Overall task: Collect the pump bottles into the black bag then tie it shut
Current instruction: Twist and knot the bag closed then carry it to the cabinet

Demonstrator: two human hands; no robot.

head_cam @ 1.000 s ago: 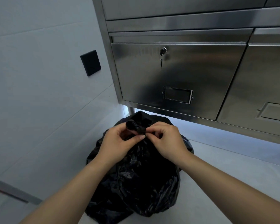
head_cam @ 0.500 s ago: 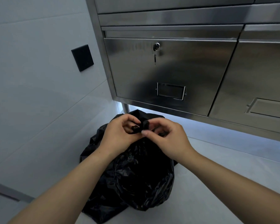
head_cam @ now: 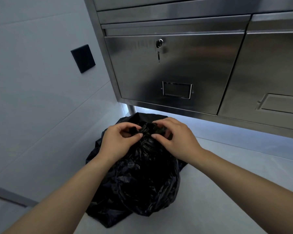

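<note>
A full black bag (head_cam: 142, 179) sits on the pale floor in front of me, its plastic gathered into a bunched neck at the top. My left hand (head_cam: 116, 141) pinches a black end of the neck on the left side. My right hand (head_cam: 178, 139) grips the bunched plastic on the right side. Both hands meet over the top of the bag. No pump bottles are visible; the bag's contents are hidden.
A stainless steel cabinet (head_cam: 176, 68) with a key in its lock (head_cam: 159, 43) stands just behind the bag on short legs. A tiled wall with a black square plate (head_cam: 82, 58) is on the left. Pale floor (head_cam: 227, 166) extends to the right.
Both hands have lowered and spread a little along the neck of the bag, still working the plastic ends. The camera view has shifted slightly.
</note>
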